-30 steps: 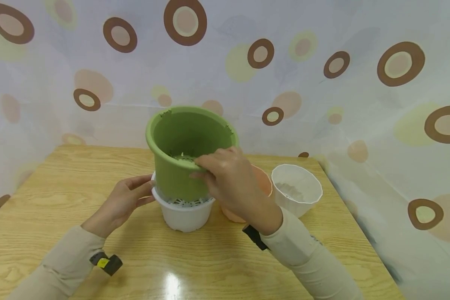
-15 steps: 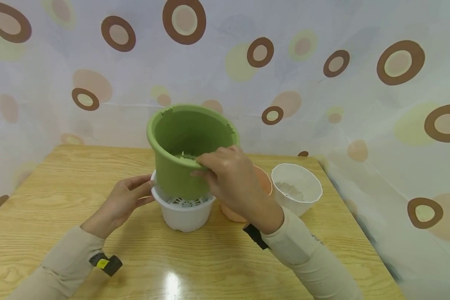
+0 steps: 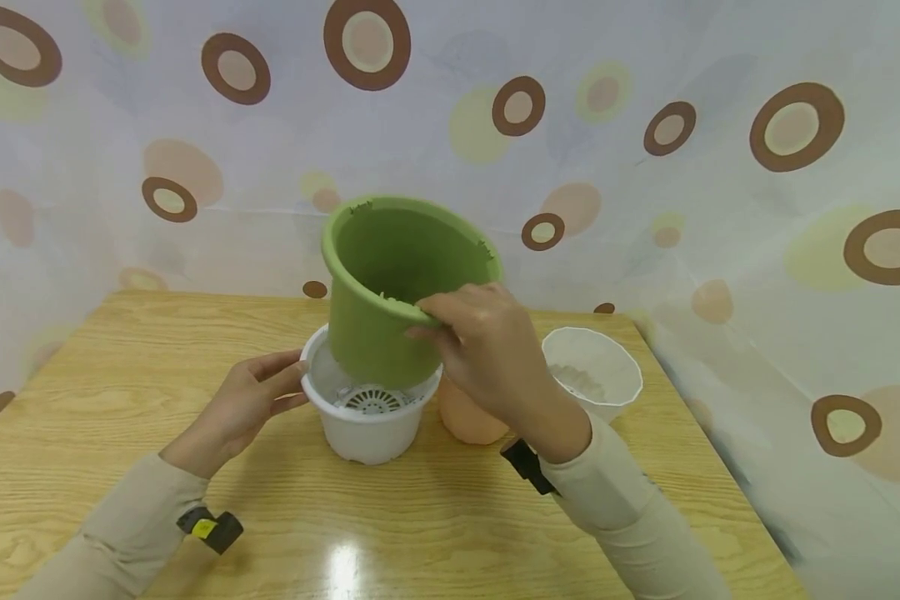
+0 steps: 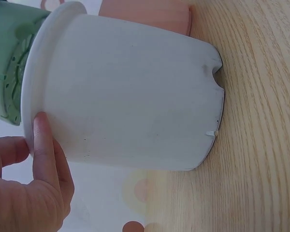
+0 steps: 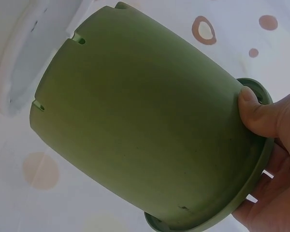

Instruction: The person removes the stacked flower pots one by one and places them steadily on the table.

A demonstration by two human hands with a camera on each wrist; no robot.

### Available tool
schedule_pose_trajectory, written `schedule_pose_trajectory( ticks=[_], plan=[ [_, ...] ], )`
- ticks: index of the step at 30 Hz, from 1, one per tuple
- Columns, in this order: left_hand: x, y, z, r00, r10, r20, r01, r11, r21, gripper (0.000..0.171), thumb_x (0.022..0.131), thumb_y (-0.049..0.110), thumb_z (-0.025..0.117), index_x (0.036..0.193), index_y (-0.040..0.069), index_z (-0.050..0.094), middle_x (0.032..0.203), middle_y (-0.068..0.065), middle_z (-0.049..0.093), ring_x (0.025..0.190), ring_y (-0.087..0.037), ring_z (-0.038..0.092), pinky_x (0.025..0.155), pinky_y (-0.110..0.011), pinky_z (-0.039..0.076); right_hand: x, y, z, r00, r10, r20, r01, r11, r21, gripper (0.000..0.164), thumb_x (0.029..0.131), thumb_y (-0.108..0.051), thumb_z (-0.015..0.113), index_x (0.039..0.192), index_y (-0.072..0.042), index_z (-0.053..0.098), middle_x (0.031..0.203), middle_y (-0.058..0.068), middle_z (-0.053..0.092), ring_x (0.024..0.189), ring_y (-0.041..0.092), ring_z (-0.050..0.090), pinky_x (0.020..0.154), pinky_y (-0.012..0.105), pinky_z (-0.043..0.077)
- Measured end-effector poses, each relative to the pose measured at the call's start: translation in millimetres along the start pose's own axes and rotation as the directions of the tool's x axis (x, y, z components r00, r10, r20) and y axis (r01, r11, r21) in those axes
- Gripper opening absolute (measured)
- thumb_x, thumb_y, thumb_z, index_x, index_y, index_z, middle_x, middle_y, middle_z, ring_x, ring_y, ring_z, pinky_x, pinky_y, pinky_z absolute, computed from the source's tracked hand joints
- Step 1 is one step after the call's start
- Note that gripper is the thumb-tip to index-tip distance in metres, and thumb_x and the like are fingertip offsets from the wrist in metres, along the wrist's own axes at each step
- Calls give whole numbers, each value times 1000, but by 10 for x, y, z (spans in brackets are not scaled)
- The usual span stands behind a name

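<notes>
My right hand (image 3: 495, 354) grips the rim of a green plastic flower pot (image 3: 382, 342), thumb on the outer wall in the right wrist view. That pot hangs tilted, its base above the mouth of a white flower pot (image 3: 371, 435) standing upright on the table. Slots mark the green pot's base edge (image 5: 79, 38). Inside the white pot, its slotted floor shows. At the white pot's left side, my left hand (image 3: 243, 404) holds the rim between thumb and fingers; the left wrist view shows fingertips (image 4: 41, 123) on the rim.
A peach pot (image 3: 471, 417) stands just right of the white one, partly hidden by my right hand. Farther right is a white bowl-like pot with a faceted rim (image 3: 600, 392). The wooden table (image 3: 157, 358) ends at a patterned backdrop (image 3: 420, 150).
The green pot has risen and shifted right with my right hand, uncovering more of the white pot's inside and hiding more of the peach pot. My left hand stays put.
</notes>
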State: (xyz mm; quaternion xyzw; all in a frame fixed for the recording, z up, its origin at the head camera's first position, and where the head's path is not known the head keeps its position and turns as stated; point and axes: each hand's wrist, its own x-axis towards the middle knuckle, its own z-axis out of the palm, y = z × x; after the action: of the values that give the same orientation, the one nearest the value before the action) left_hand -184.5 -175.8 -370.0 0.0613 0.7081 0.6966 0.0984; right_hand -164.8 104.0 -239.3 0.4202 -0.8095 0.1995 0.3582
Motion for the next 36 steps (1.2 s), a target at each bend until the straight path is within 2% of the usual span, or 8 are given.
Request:
schedule_pose_trajectory(
  ticks=[13,23,36],
  plan=[
    [8,41,17,1000,-3,-1,3,1000,-11,59,100,24,52,144,-10,31,142,-27,39,106,-10,61,93,-25,53,-85,143,-169,999,50,-11,-50,998,-49,18,73,-14,82,76,-5,67,68,3,64,59,19,53,62,37,47],
    [-9,5,16,1000,-20,-13,20,1000,-4,60,100,25,53,145,-8,30,145,-26,36,108,-10,60,93,-23,52,-197,277,-279,995,97,-14,-97,993,-63,17,73,-13,82,78,-4,69,67,5,63,59,20,51,61,36,43],
    [-5,24,36,1000,-17,-19,17,1000,-1,59,100,24,54,144,-8,31,144,-27,37,106,-8,61,93,-24,52,-450,500,-461,988,148,-34,-151,977,-148,18,71,-9,82,76,-3,66,62,5,58,56,22,50,58,36,41]
  ],
)
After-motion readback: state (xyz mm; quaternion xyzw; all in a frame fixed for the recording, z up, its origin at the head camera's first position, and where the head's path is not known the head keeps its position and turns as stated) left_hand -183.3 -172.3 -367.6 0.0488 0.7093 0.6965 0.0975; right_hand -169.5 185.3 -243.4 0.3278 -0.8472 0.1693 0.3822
